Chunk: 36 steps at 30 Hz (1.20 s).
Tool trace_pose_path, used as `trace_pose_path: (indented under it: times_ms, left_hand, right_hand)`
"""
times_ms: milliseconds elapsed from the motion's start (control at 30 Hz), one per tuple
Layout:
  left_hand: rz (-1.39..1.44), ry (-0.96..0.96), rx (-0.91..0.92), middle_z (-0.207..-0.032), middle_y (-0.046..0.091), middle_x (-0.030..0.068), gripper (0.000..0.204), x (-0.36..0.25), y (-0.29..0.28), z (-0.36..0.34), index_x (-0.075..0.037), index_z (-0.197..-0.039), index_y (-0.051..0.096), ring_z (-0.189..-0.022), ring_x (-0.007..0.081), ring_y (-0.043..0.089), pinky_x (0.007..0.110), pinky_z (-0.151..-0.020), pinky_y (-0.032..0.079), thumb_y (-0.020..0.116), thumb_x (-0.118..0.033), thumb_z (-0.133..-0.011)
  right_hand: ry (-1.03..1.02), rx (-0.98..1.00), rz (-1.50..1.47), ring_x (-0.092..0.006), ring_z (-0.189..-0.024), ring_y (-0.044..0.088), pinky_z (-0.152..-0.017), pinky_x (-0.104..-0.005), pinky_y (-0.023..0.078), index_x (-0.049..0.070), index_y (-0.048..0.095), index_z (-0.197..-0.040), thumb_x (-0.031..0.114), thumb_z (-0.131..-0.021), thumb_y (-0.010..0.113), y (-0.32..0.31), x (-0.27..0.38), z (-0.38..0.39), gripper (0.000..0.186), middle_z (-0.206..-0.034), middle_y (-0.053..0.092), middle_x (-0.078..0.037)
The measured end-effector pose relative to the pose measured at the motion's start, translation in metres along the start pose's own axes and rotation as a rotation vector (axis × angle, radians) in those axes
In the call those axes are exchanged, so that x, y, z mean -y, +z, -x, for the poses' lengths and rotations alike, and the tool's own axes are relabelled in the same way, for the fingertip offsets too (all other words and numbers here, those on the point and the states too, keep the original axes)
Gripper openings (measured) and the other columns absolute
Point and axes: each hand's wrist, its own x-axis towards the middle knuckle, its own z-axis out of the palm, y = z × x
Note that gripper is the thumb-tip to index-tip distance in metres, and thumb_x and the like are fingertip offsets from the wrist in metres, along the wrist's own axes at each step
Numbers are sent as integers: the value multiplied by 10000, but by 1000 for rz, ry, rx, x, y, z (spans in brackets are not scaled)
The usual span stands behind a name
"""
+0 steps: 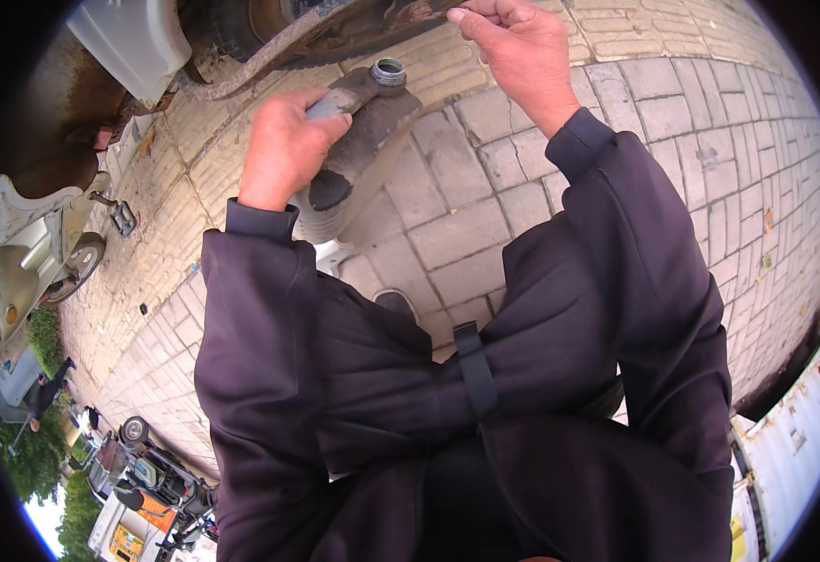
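Note:
My left hand (288, 140) is closed round the handle of a grimy grey plastic jug (372, 140). The jug's threaded neck (388, 73) has no cap on it and points away from me. A dark patch and a ribbed pale lower part show on the jug's near side. Further right, at the top edge of the view, my right hand (525, 61) is pinched together beside a dirty tyre (372, 37). Whatever sits between its fingertips is too small to make out. A rusty curved bar (269, 61) runs in front of the tyre.
Pale paving bricks (457, 220) cover the ground. At the upper left is a white, rusted vehicle panel (133, 42). Scooters and trikes (147, 478) stand to the left, near a person in dark clothes (49, 389). A worn white metal surface (798, 450) lies at the lower right.

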Motion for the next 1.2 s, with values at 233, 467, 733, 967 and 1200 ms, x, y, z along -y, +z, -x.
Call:
trace_pose_path:
  times_ms: [233, 467, 733, 967, 1200]
  left_hand:
    - [16, 2, -21, -701, 623, -4, 306, 6, -3, -1, 37, -1163, 796, -592, 84, 548, 288, -557, 443, 792, -141, -914]
    - [9, 4, -20, -706, 634, -1, 308, 8, -6, -2, 37, -1159, 796, -595, 88, 556, 291, -562, 449, 794, -144, -910]
    - [1, 18, -38, -709, 639, -1, 295, 14, -6, -1, 39, -1140, 798, -591, 88, 556, 290, -566, 450, 797, -145, -910]
    - [9, 29, -37, -715, 636, -1, 279, 14, -7, 0, 39, -1124, 800, -596, 89, 556, 293, -566, 450, 797, -139, -910]
    - [-8, 47, -44, -724, 639, -3, 285, 17, -7, 0, 35, -1136, 800, -600, 90, 560, 293, -568, 458, 799, -137, -910]
  right_hand:
    - [-175, 62, 407, -91, -657, 593, -601, -326, 472, -9, 746, -911, 125, -968, 795, 7, -3, 0, 153, -702, 672, -63]
    - [-113, 41, 362, -76, -650, 587, -596, -307, 475, -19, 746, -883, 122, -970, 792, 12, 4, 2, 171, -691, 680, -48]
    - [-81, 29, 290, -59, -636, 564, -577, -285, 455, -17, 750, -896, 125, -972, 800, 11, -1, -2, 169, -690, 677, -28]
    - [-78, 34, 320, -59, -637, 567, -574, -290, 454, -20, 749, -894, 127, -976, 799, 10, 0, -2, 176, -688, 673, -22]
    - [-163, 30, 308, -51, -588, 550, -532, -278, 438, -10, 756, -895, 136, -975, 809, 12, 3, -3, 174, -693, 686, -16]
